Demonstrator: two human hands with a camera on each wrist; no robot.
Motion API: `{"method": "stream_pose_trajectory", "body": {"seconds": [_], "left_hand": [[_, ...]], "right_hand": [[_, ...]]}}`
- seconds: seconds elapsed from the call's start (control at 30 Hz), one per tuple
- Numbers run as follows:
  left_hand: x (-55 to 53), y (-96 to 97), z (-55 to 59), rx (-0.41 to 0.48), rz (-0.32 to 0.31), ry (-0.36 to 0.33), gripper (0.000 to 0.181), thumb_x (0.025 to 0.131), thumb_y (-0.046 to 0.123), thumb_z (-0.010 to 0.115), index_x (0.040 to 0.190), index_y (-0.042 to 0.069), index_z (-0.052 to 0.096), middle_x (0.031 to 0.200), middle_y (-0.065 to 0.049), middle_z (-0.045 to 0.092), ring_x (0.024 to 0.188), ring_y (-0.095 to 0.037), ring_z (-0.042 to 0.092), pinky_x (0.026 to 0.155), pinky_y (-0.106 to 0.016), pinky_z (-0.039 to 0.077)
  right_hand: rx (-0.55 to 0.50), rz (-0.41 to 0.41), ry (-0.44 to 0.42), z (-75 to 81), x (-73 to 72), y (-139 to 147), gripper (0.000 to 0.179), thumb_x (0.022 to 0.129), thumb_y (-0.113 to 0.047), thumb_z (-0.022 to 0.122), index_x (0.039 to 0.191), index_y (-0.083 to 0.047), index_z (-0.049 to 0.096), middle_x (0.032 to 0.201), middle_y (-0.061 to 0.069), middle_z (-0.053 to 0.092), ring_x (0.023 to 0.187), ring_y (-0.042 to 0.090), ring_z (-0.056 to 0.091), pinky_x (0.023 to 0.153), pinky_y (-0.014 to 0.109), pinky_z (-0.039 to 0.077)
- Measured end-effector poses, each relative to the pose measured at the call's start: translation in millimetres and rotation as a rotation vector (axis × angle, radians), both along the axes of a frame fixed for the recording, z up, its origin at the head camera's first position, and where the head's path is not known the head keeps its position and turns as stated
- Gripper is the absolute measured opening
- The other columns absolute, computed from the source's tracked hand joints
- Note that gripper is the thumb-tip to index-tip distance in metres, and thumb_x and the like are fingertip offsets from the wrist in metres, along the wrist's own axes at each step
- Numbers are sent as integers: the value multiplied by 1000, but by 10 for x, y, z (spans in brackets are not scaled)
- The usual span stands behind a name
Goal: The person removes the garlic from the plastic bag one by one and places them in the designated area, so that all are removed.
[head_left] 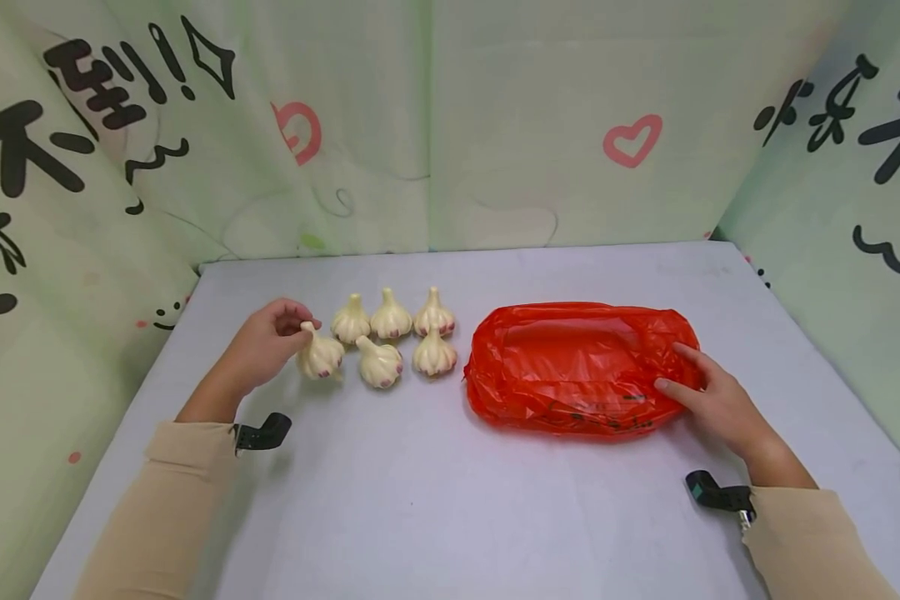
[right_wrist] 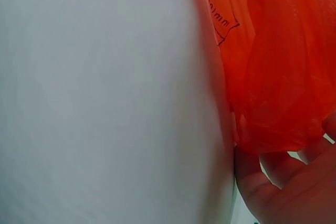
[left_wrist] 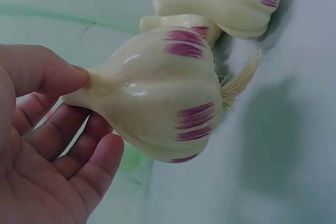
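Note:
In the head view my left hand [head_left: 273, 337] pinches a garlic bulb [head_left: 321, 357] by its stem at the left end of a garlic group. The left wrist view shows this bulb [left_wrist: 157, 93] with purple streaks and a dry root tuft, lifted off the table, between the thumb and fingers of the left hand [left_wrist: 58, 145]. Several more garlic bulbs [head_left: 379, 364] stand just right of it in two rough rows. On the right, my right hand [head_left: 723, 408] holds the right end of a red plastic bag [head_left: 577, 358], its fingers [right_wrist: 249, 174] against the crinkled end.
The white table [head_left: 390, 508] stretches in front of both hands. A pale green curtain [head_left: 495, 125] with black writing and pink hearts hangs behind and at both sides. Each wrist carries a small black camera [head_left: 266, 432].

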State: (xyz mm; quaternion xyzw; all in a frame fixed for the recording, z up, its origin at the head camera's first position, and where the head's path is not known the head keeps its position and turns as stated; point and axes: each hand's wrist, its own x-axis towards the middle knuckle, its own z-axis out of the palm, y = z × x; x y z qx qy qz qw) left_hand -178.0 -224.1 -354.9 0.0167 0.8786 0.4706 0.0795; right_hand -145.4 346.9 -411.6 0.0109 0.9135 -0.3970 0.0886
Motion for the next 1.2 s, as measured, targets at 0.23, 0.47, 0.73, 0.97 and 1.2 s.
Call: {"method": "stream_pose_trajectory", "body": {"seconds": [0.23,0.47,0.73,0.97,1.2], "left_hand": [[-18,-15,-109,15,-5,-24,20,101,7,53,120,-1,51,129,-21,60,115,-29,53,90,-37,42],[-4,16,-173,18,-10,-21,20,100,6,54,118,-2,52,127,-21,62,113,-28,54,87,-34,42],[-43,75,-236,-2,-19,-35,22,100,8,55,119,-1,54,126,-21,61,114,-30,54,84,-35,45],[-70,125,-285,18,-29,-19,23,99,7,55,120,-1,55,122,-20,61,111,-29,54,82,-33,46],[-81,146,-348,61,-15,-6,22,97,4,56,119,-2,54,125,-20,60,112,-29,53,84,-34,46]], "right_hand": [[1,1,7,5,-4,-2,82,101,-39,55,157,4,13,152,40,20,133,59,25,94,68,44],[2,4,15,-6,-7,2,81,102,-37,55,157,4,13,151,40,21,133,58,26,93,67,45],[2,-3,5,-5,-7,2,81,102,-37,55,157,4,12,152,39,21,133,58,26,93,66,45],[5,-2,3,-6,7,0,81,102,-37,55,157,5,13,151,40,21,133,58,26,92,66,46],[6,-2,7,-10,-5,-2,81,101,-37,56,157,4,14,151,40,21,133,58,26,92,66,46]]}}
